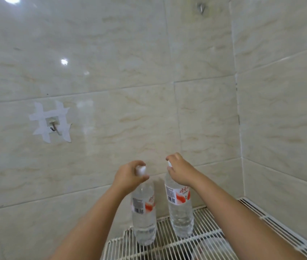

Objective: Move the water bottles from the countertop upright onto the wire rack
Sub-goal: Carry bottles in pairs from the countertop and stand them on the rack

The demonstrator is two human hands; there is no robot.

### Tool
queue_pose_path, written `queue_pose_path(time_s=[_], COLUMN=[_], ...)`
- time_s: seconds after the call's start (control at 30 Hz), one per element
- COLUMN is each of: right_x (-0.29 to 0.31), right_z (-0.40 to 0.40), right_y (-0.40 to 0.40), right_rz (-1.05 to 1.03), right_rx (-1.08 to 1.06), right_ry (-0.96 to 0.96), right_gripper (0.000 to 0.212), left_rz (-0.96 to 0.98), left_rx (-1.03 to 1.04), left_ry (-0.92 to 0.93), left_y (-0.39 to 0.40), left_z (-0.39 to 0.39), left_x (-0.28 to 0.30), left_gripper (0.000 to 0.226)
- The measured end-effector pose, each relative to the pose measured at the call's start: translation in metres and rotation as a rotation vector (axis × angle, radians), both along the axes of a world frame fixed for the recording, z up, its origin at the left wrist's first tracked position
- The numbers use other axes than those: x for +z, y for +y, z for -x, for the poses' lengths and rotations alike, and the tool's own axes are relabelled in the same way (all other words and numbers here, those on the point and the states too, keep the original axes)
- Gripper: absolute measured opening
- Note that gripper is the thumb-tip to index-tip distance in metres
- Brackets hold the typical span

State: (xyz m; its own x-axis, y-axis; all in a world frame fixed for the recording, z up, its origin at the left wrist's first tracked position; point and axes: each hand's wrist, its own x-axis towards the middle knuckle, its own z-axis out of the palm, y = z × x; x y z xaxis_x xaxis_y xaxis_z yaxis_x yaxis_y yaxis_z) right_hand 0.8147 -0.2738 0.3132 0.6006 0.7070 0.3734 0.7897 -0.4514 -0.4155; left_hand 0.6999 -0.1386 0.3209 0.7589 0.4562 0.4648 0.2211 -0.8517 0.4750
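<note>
Two clear plastic water bottles stand upright on a white wire rack (201, 239) in the lower middle of the frame. The left bottle (143, 216) sits near the rack's left front corner; the right bottle (180, 209) stands just beside it, a little farther back, with a gap between them. Both carry white labels with red-orange swirls and a barcode.

The left hand (130, 175) comes in from the bottom of the frame and curls its fingers around the white cap of the left bottle, gripping it at the neck. The right hand (180, 170) reaches in from the lower right and pinches the top of the right bottle, hiding most of its cap. The two hands are apart, each on its own bottle.

Behind the rack rises a wall of glossy cream tiles (149, 91) with faint tan veining, meeting a second tiled wall at the right. At the middle left, a small metal hook (53, 125) is fixed to the tiles, framed by crossed strips of white tape (42, 117). Another hook (201, 7) shows at the top right, blurred.
</note>
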Motion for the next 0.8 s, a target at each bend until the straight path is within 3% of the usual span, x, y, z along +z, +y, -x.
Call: queue_pose_path(time_s=[0.07, 0.13, 0.3, 0.43, 0.8], right_x=[0.002, 0.006, 0.015, 0.017, -0.002], right_z=[0.002, 0.003, 0.000, 0.005, 0.012], right_y=[0.001, 0.000, -0.009, -0.005, 0.022], right_rz=[0.032, 0.069, 0.160, 0.104, -0.027], right_rx=[0.011, 0.021, 0.007, 0.010, -0.060], right_ry=[0.024, 0.045, 0.050, 0.011, -0.136], right_gripper=[0.040, 0.042, 0.045, 0.041, 0.038], left_rz=[0.008, -0.007, 0.119, 0.127, 0.151], left_rx=[-0.192, -0.251, -0.090, -0.017, -0.026], left_ry=[0.037, 0.038, -0.062, -0.136, -0.177], left_y=[-0.004, -0.007, -0.002, 0.002, 0.004], left_z=[0.000, -0.001, 0.001, -0.002, -0.010], left_x=[0.000, -0.002, -0.009, -0.013, -0.017], left_gripper=[0.044, 0.043, 0.046, 0.039, 0.038])
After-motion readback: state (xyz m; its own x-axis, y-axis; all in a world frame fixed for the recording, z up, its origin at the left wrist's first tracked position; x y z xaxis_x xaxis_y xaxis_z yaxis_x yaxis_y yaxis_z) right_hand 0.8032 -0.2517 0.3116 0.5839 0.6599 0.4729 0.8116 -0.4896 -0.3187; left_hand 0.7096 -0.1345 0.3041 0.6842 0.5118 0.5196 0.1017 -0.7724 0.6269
